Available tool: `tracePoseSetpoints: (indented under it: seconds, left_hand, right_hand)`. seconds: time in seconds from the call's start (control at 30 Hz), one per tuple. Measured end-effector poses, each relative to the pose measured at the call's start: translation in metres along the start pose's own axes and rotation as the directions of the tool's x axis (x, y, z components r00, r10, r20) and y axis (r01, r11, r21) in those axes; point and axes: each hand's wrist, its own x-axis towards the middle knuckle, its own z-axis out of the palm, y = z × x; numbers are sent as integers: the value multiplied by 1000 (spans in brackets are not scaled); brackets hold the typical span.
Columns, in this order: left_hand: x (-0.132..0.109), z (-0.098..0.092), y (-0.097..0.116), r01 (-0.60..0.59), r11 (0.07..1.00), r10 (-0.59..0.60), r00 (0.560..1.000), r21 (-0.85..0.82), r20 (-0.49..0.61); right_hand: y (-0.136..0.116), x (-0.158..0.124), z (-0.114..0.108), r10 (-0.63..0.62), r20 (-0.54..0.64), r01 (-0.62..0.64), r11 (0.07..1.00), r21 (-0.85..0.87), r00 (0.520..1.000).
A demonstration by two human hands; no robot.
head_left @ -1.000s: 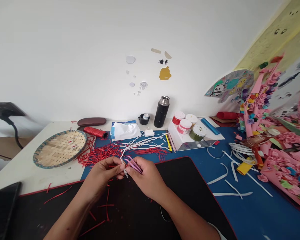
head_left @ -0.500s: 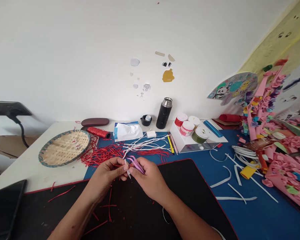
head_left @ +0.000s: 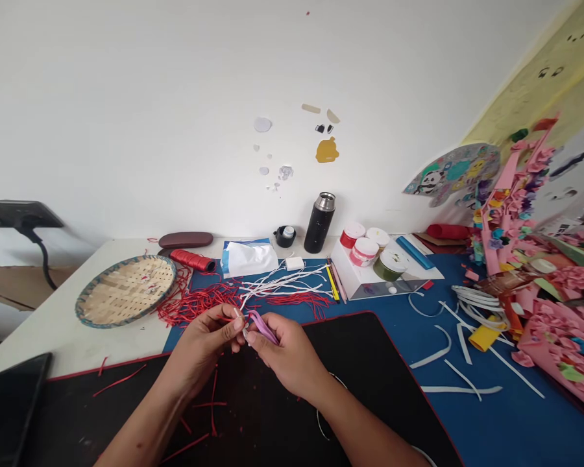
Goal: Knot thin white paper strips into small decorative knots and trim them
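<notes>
My left hand (head_left: 203, 344) and my right hand (head_left: 288, 353) meet over the black mat (head_left: 370, 363). The right hand's fingers are closed round purple tweezers (head_left: 259, 325). The left hand pinches a small white strip (head_left: 240, 323) right at the tweezers' tips. Behind the hands lie a heap of red paper strips (head_left: 199, 301) and a bundle of white strips (head_left: 282, 280) on the blue table cover.
A woven basket tray (head_left: 125, 289) and a red thread spool (head_left: 193, 260) sit at the left. At the back stand a tissue pack (head_left: 249, 257), a black flask (head_left: 320, 222) and paint jars (head_left: 372, 250). Pink paper flower crafts (head_left: 555, 305) crowd the right. A dark tablet (head_left: 4, 402) lies front left.
The hands stay together at the same spot, with small finger shifts around the white strip. The view has tilted slightly.
</notes>
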Motion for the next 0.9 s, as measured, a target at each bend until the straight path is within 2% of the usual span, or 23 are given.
tracePoseSetpoints:
  seconds: [0.23,0.43,0.57,0.77,0.9]
  left_hand:
    - [-1,-8,1,44,998,-41,997,-53,71]
    - [0,-13,1,67,997,-63,993,-33,103]
    - [1,-14,-1,51,998,-50,996,-22,68]
    - [1,-14,-1,1,1000,-1,1000,-10,-16]
    - [1,-12,0,-49,997,49,999,52,14]
  right_hand:
    - [-2,-1,-1,63,83,-76,983,166,995]
    - [0,-1,-1,84,107,-106,971,213,991]
    - [-3,-2,-1,71,114,-95,970,226,991]
    - [-1,-3,-1,7,42,-11,996,86,999]
    - [2,-3,0,30,32,-30,999,-17,999]
